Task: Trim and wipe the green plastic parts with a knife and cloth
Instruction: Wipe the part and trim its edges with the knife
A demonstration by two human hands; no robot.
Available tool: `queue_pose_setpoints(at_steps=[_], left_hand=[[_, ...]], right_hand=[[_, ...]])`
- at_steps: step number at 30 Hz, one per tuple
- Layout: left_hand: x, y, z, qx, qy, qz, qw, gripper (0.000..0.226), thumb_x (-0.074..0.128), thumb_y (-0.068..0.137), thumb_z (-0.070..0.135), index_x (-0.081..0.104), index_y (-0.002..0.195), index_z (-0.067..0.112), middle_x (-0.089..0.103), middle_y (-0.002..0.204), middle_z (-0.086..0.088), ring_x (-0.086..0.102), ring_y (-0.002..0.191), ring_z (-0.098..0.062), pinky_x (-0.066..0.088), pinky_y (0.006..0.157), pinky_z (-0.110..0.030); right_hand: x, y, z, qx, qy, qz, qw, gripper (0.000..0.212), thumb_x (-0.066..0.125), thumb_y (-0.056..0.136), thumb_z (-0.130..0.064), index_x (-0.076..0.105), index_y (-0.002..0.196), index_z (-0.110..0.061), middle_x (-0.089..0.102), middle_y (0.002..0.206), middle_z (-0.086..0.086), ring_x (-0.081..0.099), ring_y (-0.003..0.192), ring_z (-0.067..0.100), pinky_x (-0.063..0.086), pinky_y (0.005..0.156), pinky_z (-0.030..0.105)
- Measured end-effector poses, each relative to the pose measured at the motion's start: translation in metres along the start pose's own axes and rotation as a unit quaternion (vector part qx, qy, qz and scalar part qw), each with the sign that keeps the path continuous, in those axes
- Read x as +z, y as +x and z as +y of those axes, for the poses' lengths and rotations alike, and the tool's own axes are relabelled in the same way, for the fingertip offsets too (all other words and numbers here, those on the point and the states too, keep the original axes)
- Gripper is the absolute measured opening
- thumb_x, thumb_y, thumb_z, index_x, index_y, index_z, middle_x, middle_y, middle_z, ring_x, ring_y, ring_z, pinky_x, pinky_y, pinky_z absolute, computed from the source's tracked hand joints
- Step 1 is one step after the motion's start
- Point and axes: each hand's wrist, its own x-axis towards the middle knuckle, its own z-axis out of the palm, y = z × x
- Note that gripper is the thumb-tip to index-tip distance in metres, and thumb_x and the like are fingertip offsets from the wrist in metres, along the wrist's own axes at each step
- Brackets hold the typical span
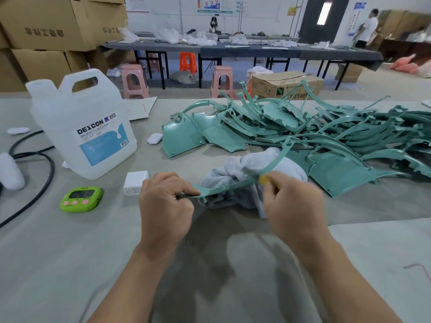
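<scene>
A black cable (44, 173) loops at the desk's left edge, and just right of it stands a translucent white plastic jug with a blue label (81, 122). Nearer me lie a lime-green digital timer (81, 198) and a small white rectangular charger block (136, 183).

Next comes my left hand (165, 201), fingers curled, pinching the near, flat end of a long curved green plastic strip (233, 185). The strip's long axis runs from that pinch rightward and away from me. It arches over a crumpled pale grey cloth (242, 166) lying on the grey-covered desk (70, 252) and ends in a small ring on the far side.

My right hand (291, 206) is closed round a small yellow-handled knife (265, 179), held against the strip about halfway along. I cannot see the blade itself. So the left hand anchors the near end and the right is nearer the far half. I judge the cut should travel along the edge, away from my left fingers.

Beyond, toward the far right corner, sprawls a heap of matching green plastic parts (314, 129).
</scene>
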Motion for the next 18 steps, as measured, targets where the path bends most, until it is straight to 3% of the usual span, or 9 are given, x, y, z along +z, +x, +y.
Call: queue_pose_setpoints(at_steps=[3, 5, 9, 11, 13, 15, 18], left_hand=[[-0.001, 0.0, 0.002, 0.013, 0.001, -0.009, 1.0, 0.041, 0.046, 0.052, 0.0, 0.077, 0.063, 0.023, 0.057, 0.074, 0.027, 0.051, 0.088, 0.015, 0.037, 0.082, -0.025], [-0.001, -0.001, 0.003, 0.019, 0.003, -0.012, 1.0, 0.04, 0.046, 0.051, 0.0, 0.077, 0.062, 0.024, 0.056, 0.073, 0.028, 0.051, 0.088, 0.015, 0.036, 0.083, -0.024], [0.0, -0.001, -0.001, 0.021, 0.006, -0.004, 1.0, 0.04, 0.046, 0.051, 0.0, 0.076, 0.063, 0.023, 0.056, 0.076, 0.03, 0.049, 0.09, 0.018, 0.036, 0.082, -0.021], [0.0, -0.001, -0.002, 0.016, 0.006, 0.002, 1.0, 0.04, 0.045, 0.05, 0.0, 0.075, 0.063, 0.024, 0.056, 0.078, 0.029, 0.049, 0.091, 0.019, 0.036, 0.082, -0.019], [0.001, -0.001, -0.002, 0.011, 0.006, 0.004, 1.0, 0.041, 0.045, 0.05, 0.0, 0.075, 0.063, 0.024, 0.058, 0.079, 0.026, 0.049, 0.091, 0.018, 0.035, 0.083, -0.013], [0.003, -0.003, -0.001, 0.019, 0.011, 0.008, 1.0, 0.041, 0.045, 0.05, 0.0, 0.075, 0.064, 0.024, 0.057, 0.079, 0.027, 0.048, 0.092, 0.02, 0.037, 0.081, -0.019], [0.004, -0.003, 0.0, 0.025, 0.019, 0.014, 0.999, 0.041, 0.044, 0.05, 0.0, 0.074, 0.063, 0.025, 0.056, 0.079, 0.029, 0.048, 0.093, 0.021, 0.037, 0.078, -0.025]], right_hand=[[-0.014, 0.015, 0.023, 0.059, -0.001, 0.084, 0.995, 0.018, 0.052, 0.094, -0.016, 0.062, 0.08, -0.012, 0.056, 0.06, 0.005, 0.044, 0.059, 0.034, 0.028, 0.055, 0.035], [-0.021, 0.017, 0.027, 0.062, 0.016, 0.124, 0.99, 0.02, 0.047, 0.092, -0.019, 0.059, 0.079, -0.012, 0.053, 0.059, 0.006, 0.045, 0.056, 0.03, 0.029, 0.052, 0.033], [-0.014, 0.004, 0.016, -0.037, -0.002, 0.049, 0.998, 0.019, 0.054, 0.09, -0.012, 0.06, 0.072, -0.012, 0.047, 0.056, 0.006, 0.039, 0.054, 0.032, 0.035, 0.05, 0.034], [-0.013, 0.009, 0.021, -0.027, -0.022, 0.025, 0.999, 0.017, 0.057, 0.091, -0.008, 0.065, 0.077, -0.012, 0.053, 0.058, 0.006, 0.045, 0.058, 0.035, 0.039, 0.053, 0.036], [-0.019, 0.019, 0.032, 0.025, -0.002, 0.089, 0.996, 0.017, 0.057, 0.094, -0.009, 0.069, 0.082, -0.015, 0.061, 0.063, 0.005, 0.052, 0.061, 0.033, 0.035, 0.054, 0.033], [-0.025, 0.022, 0.04, 0.061, 0.036, 0.17, 0.983, 0.021, 0.054, 0.095, -0.011, 0.074, 0.092, -0.018, 0.066, 0.071, 0.002, 0.055, 0.067, 0.034, 0.032, 0.059, 0.033], [-0.023, 0.019, 0.042, 0.086, 0.087, 0.218, 0.968, 0.026, 0.05, 0.095, -0.021, 0.074, 0.105, -0.022, 0.057, 0.071, -0.011, 0.052, 0.07, 0.025, 0.03, 0.064, 0.03]])
